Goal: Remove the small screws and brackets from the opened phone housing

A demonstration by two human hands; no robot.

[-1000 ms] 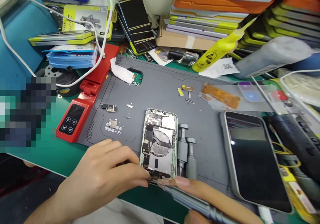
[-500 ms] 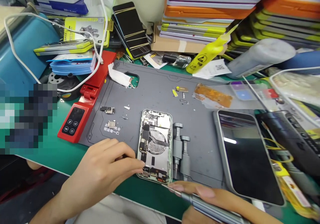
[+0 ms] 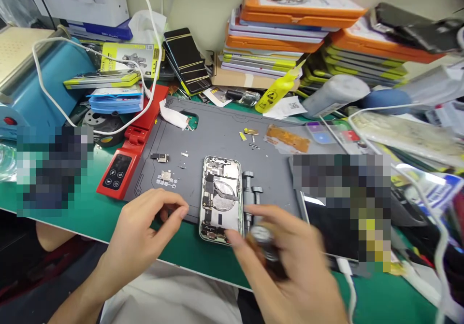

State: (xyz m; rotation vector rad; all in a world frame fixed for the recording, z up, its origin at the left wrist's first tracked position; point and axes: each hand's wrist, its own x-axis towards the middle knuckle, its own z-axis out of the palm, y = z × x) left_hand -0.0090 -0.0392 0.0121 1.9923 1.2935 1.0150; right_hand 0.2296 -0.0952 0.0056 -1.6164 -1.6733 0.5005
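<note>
An opened phone (image 3: 219, 219) lies on the grey work mat (image 3: 224, 143), its inner parts and a round silver coil showing. Left of it, my left hand (image 3: 147, 239) hovers apart from the frame, thumb and index fingertips brought together with nothing visible between them. My right hand (image 3: 290, 261), smeared by motion, is at the phone's lower right. Its curled fingers hold a grey screwdriver (image 3: 263, 237) whose round end faces me, while thumb and index reach out beside the phone. The screwdriver's tip is hidden. Two more grey screwdrivers (image 3: 248, 189) lie along the phone's right side.
Small phone parts (image 3: 162, 158) are scattered left of the phone. A red device with buttons (image 3: 116, 173) borders the mat. At right lies a dark-screened phone (image 3: 329, 227), partly blurred out. Stacked orange cases (image 3: 275, 39) and a yellow bottle (image 3: 275, 92) stand behind.
My left hand has come off the phone's lower left edge. My right hand has moved up beside the phone, turning the screwdriver away from its bottom edge. The view has shifted.
</note>
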